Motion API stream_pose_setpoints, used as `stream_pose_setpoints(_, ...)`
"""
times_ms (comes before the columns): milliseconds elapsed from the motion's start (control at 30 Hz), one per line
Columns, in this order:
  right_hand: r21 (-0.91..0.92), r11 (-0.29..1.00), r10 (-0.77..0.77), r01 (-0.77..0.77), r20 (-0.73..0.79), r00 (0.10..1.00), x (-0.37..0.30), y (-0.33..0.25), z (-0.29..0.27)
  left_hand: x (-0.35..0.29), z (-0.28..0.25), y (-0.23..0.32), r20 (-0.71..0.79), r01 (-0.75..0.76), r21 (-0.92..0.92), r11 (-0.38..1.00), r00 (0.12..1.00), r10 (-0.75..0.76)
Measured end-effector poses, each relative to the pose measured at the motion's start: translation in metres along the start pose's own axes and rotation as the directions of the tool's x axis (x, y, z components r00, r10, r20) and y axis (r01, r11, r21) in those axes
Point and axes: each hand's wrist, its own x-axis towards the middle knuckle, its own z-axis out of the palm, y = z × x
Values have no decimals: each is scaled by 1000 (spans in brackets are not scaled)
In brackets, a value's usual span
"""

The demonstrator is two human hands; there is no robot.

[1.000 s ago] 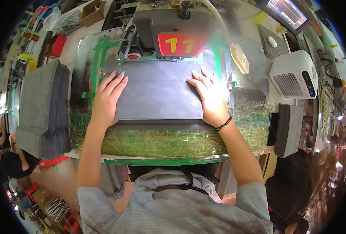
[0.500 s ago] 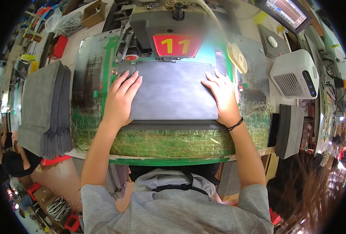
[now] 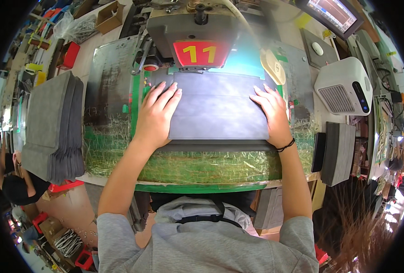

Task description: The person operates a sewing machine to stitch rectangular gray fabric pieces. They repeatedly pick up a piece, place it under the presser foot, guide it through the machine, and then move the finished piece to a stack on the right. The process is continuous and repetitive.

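Note:
A flat grey fabric panel [image 3: 218,116] lies under the front of a machine head [image 3: 188,34] that carries a red plate with yellow digits. On the panel's left edge rests my left hand [image 3: 159,113], fingers stretched out and pointing away from me. My right hand [image 3: 275,113] lies flat over the right edge, its fingers also extended. A darker grey layer [image 3: 220,145] shows beneath the panel's near edge. The far edge sits close to the underside of the machine head.
Several grey panels are stacked at the left [image 3: 49,123], and a smaller grey stack [image 3: 338,152] lies right. A white box-shaped fan unit [image 3: 345,86], a mouse [image 3: 318,48] and a screen [image 3: 334,16] stand at the back right. Worn green sheeting [image 3: 202,166] covers the front.
The grey panel, both my hands and the green-taped bed beneath have shifted to the right. The machine head appears slightly further left.

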Motion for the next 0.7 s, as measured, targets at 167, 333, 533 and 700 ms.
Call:
stream_pose_setpoints(167, 14, 1000, 13, -13, 0, 1000, -6, 13, -6, 6, 6, 11, -5, -7, -16, 1000, 1000, 7)
stream_pose_setpoints(333, 25, 1000, 19, -19, -13, 1000, -10, 21, -16, 12, 12, 22, -2, -7, -21, 1000, 1000, 7)
stream_pose_setpoints(533, 21, 1000, 24, -23, -35, 999, -15, 29, -28, 20, 20, 36, -18, -2, -54, 999, 1000, 1)
stream_pose_setpoints(700, 58, 998, 1, 2, -62, 998, -23, 47, -31, 27, 27, 46, -36, 3, -67, 998, 999, -5)
